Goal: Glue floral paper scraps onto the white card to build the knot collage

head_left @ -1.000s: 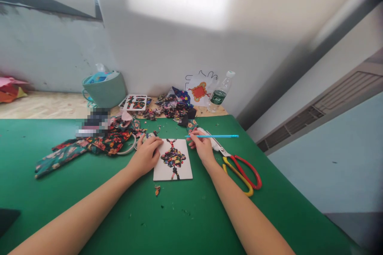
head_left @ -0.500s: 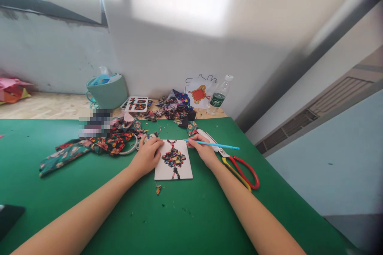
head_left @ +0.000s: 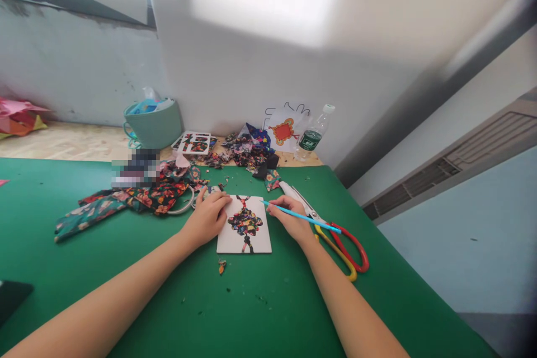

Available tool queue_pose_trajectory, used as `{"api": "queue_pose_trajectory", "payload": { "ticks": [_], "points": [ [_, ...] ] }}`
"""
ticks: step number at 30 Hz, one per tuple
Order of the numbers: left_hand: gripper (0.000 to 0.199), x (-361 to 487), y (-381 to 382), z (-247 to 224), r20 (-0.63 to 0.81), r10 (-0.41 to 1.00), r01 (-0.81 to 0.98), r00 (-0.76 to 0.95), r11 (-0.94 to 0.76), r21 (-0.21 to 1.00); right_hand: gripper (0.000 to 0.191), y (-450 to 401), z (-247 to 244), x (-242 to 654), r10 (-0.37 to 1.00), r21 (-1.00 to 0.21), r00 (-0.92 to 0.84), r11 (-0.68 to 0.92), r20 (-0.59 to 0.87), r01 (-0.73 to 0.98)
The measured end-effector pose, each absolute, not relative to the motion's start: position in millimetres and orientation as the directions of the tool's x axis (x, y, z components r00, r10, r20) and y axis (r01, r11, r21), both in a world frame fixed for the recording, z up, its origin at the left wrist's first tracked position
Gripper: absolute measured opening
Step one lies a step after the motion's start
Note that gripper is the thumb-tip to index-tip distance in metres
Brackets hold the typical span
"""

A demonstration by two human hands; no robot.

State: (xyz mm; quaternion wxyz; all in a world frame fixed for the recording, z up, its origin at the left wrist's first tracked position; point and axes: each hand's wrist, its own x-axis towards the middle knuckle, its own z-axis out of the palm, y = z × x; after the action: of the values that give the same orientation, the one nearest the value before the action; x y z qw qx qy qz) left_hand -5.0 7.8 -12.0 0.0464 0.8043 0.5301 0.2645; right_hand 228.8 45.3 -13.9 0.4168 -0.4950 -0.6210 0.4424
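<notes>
A white square board (head_left: 224,241) lies flat on the green table, with a knot-shaped patchwork of dark floral fabric scraps (head_left: 245,222) on its face. My left hand (head_left: 206,217) rests over the board's upper left edge, fingers lying on it and thumb held apart. To the right of the board, my right hand (head_left: 291,218) grips a slim light-blue pen (head_left: 306,216). The pen's tip is at the board's upper right corner; I cannot tell whether it touches. Just beyond my right hand lie scissors (head_left: 346,249) with one red and one yellow handle.
Floral cloth (head_left: 161,193) heaps at the left, near a green basket (head_left: 155,126). Behind the board are fabric scraps (head_left: 251,148), another patterned white board (head_left: 193,143), a printed knot picture (head_left: 282,131) and a water bottle (head_left: 312,137). Small scraps (head_left: 221,267) litter the table.
The pen's rear end has swung down towards me, and my right hand has shifted slightly right and down. My left hand stays on the board. The view has shifted slightly.
</notes>
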Motion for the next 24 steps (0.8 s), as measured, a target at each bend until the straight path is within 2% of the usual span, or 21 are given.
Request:
{"api": "queue_pose_trajectory", "payload": {
  "ticks": [24],
  "points": [
    [0.033,-5.3,10.0,-13.2,0.376,0.873,0.837,0.309,-0.438,0.328,0.024,45.4,-7.4,225.0,0.972,-0.923,-0.213,0.169,0.099,0.345]
  ]
}}
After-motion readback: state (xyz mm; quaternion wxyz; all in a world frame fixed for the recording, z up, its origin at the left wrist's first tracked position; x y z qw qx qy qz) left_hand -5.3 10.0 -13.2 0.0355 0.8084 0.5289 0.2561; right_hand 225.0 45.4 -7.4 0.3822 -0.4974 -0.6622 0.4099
